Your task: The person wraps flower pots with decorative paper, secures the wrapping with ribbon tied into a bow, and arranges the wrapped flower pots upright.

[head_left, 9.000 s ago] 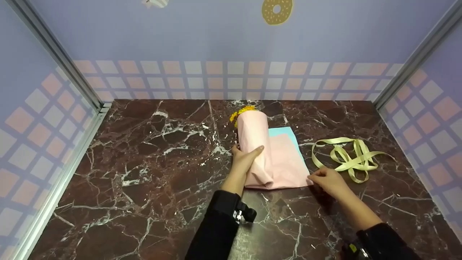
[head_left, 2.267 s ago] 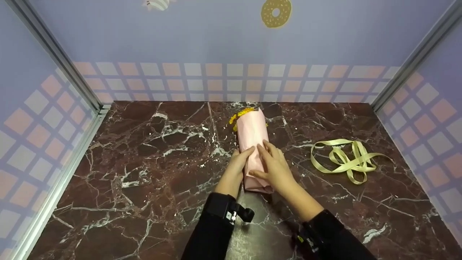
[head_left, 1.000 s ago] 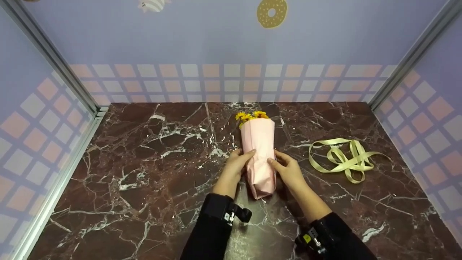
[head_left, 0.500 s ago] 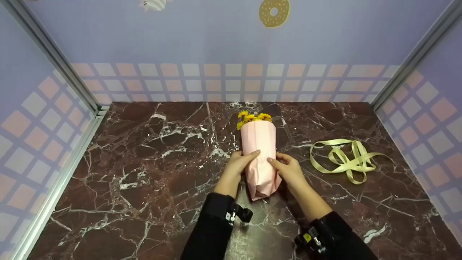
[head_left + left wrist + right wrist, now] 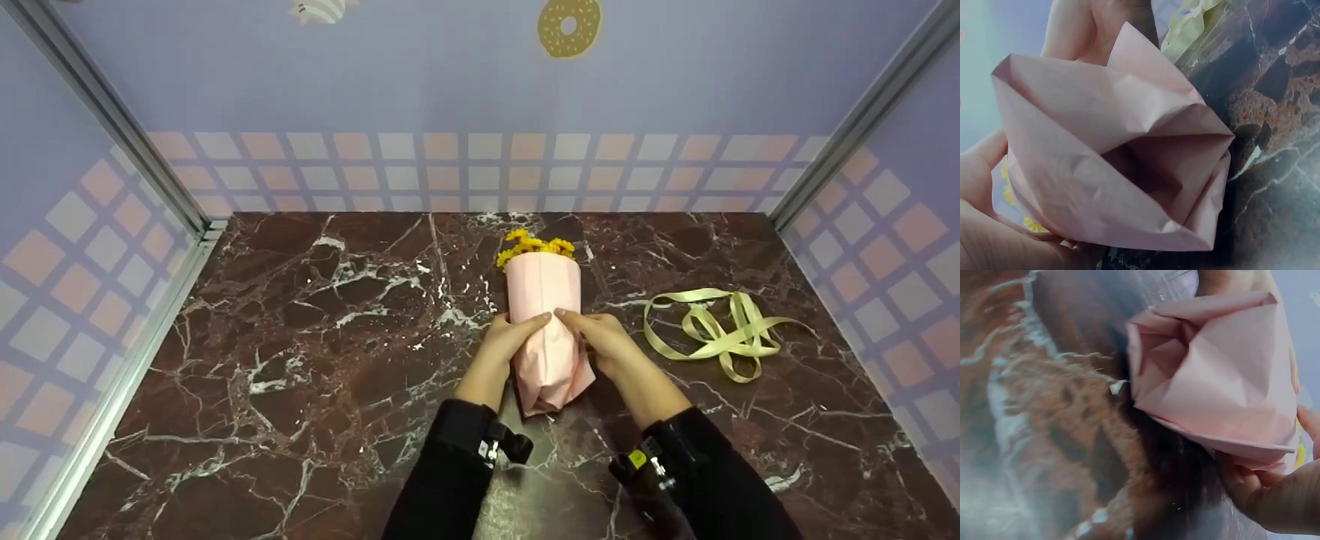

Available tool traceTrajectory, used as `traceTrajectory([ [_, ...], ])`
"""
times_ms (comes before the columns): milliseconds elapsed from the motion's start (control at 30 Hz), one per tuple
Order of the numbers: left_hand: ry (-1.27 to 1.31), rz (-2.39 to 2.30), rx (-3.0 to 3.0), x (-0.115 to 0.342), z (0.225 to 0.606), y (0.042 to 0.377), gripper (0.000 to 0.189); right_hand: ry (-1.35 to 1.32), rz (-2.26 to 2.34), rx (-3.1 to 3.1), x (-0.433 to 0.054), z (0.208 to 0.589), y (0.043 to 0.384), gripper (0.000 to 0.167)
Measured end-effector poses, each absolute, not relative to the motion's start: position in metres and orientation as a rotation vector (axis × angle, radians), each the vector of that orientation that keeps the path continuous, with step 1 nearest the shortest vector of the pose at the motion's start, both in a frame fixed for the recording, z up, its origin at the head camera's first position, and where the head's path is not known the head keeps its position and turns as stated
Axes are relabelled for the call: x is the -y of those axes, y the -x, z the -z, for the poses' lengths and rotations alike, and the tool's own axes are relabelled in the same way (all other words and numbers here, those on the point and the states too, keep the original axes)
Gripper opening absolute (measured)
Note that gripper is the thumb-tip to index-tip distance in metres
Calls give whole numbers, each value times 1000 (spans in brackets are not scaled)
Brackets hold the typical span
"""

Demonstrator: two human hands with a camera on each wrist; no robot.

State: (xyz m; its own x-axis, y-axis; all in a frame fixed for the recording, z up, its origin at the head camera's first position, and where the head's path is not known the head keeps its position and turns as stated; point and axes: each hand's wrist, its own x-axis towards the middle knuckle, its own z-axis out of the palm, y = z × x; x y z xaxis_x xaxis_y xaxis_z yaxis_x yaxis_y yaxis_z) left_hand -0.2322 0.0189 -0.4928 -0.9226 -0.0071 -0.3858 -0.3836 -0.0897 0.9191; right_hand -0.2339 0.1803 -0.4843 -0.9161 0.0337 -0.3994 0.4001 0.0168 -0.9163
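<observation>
Yellow flowers (image 5: 531,244) stick out of the far end of a pink paper wrap (image 5: 544,289), rolled into a bouquet on the marble table. My left hand (image 5: 495,352) grips the wrap from the left, thumb on top. From the right, my right hand (image 5: 611,345) grips it too, and the two thumb tips nearly meet over the middle. The near end of the paper (image 5: 1095,191) gapes in the left wrist view, folded and creased. The right wrist view shows the same loose end (image 5: 1235,377) with a raised flap. Stems are hidden inside, and most fingers lie beneath the paper.
A pale yellow-green ribbon (image 5: 720,346) lies in loose loops to the right of the bouquet. The dark marble tabletop (image 5: 322,390) runs back to a tiled-pattern wall (image 5: 484,172), with side walls at left and right.
The flat pink and blue sheets have been rolled round the flowers. The bouquet has turned, showing more blooms. In the last half second both thumbs have moved closer together and the paper's right corner flared out.
</observation>
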Motion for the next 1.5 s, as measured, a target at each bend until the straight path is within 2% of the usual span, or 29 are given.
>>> traceTrajectory([
  [100, 419, -2111, -1872, -15, 493, 230, 67, -458, 1983, -1990, -180, 484, 238, 22],
  [400, 328, -2236, -1668, -7, 494, 226, 50, -468, 2025, -2049, -169, 483, 235, 29],
  [600, 332, -2255, -1666, -5, 496, 233, 68, -454, 2033, -2118, -164, 482, 235, 37],
  [1000, 294, -2121, -1699, 2, 499, 238, 88, -424, 2043, -2190, -161, 482, 234, 43],
  [1500, 216, -2317, -1423, 3, 517, 243, 84, -459, 2024, -2179, -160, 480, 229, 44],
])
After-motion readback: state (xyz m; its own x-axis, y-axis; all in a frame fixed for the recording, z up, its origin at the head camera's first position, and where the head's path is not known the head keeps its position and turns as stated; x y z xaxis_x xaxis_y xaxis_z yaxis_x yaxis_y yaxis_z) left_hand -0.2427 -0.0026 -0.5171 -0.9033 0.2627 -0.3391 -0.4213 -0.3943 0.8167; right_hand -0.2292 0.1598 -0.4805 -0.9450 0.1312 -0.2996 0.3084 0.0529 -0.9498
